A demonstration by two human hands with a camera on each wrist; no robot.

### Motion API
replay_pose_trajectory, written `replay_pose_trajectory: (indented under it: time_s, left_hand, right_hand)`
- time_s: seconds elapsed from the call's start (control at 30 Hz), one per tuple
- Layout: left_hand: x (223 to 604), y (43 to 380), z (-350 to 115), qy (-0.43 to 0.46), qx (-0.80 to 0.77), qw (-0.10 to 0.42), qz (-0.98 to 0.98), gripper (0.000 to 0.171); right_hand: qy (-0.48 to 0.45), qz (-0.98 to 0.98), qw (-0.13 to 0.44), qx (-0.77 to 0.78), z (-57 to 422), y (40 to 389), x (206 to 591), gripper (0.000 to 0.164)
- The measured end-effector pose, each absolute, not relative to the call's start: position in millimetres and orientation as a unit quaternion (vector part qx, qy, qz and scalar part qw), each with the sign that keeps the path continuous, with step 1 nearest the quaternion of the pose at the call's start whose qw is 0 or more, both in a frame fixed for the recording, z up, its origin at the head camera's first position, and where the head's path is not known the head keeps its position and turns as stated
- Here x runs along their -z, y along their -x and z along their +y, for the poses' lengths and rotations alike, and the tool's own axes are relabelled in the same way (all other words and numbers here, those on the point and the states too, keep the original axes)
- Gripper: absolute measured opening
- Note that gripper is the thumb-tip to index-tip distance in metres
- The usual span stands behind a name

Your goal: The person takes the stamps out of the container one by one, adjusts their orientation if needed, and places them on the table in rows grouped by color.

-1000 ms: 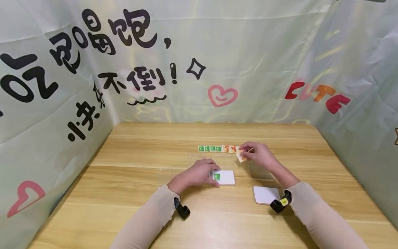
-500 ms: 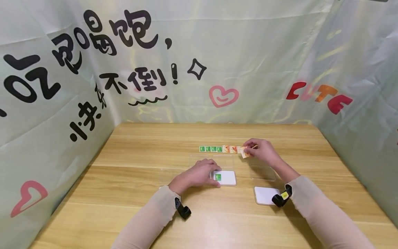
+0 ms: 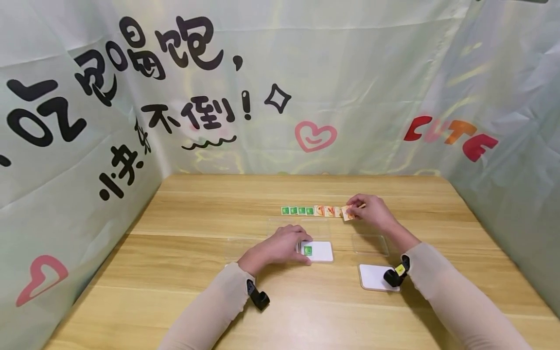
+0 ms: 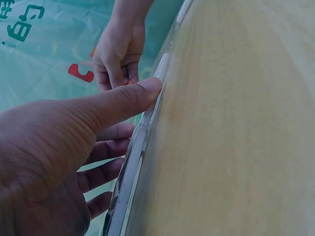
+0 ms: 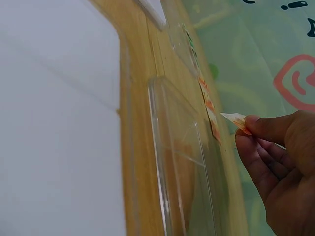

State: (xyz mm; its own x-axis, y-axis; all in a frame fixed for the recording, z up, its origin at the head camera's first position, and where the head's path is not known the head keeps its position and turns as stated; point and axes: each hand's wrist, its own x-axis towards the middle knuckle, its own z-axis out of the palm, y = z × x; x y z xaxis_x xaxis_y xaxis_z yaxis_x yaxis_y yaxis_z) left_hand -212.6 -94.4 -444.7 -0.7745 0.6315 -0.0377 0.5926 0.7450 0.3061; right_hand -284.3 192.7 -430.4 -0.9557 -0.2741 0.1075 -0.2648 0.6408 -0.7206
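Note:
My left hand (image 3: 282, 244) spans the left end of a white card block (image 3: 323, 252) with a small green picture piece (image 3: 308, 251) on it. In the left wrist view, the thumb lies along one edge of the block and the fingers reach its other side. My right hand (image 3: 374, 213) pinches a small orange-patterned paper piece (image 3: 347, 213) between thumb and fingertips. That piece overlaps the right end of a row of small pieces: several green ones (image 3: 302, 211) at the left, then orange ones (image 3: 329, 211). The right wrist view shows one corner of the pinched piece (image 5: 235, 119) sticking out.
Clear plastic cases (image 3: 370, 244) lie flat between the hands and the row, with one more (image 3: 239, 247) left of my left hand. Another white card block (image 3: 374, 278) lies under my right wrist. Printed cloth walls (image 3: 372, 87) enclose the wooden table (image 3: 210, 194).
My right hand has shifted a little to the right with the orange piece, which now sits more in line with the row and shows more of the piece beside it. My left hand stays put.

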Motion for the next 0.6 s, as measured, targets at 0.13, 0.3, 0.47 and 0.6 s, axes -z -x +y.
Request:
replay_pose_trajectory:
  time_s: [0.13, 0.3, 0.47, 0.6]
  left_hand:
    - [444, 212, -94, -0.329, -0.140, 0.070, 0.931, 0.063]
    - [444, 212, -93, -0.334, -0.138, 0.063, 0.930, 0.062]
    - [444, 212, -93, -0.336, -0.138, 0.056, 0.930, 0.060]
    - [444, 211, -93, -0.334, -0.142, 0.057, 0.930, 0.061]
  right_hand:
    - [0.144, 0.906, 0.006, 0.398, 194, 288, 432, 0.019]
    - [0.132, 0.903, 0.022, 0.408, 198, 293, 436, 0.021]
    - [0.117, 0.898, 0.042, 0.421, 201, 297, 436, 0.023]
    - [0.108, 0.897, 0.052, 0.427, 201, 300, 437, 0.023]
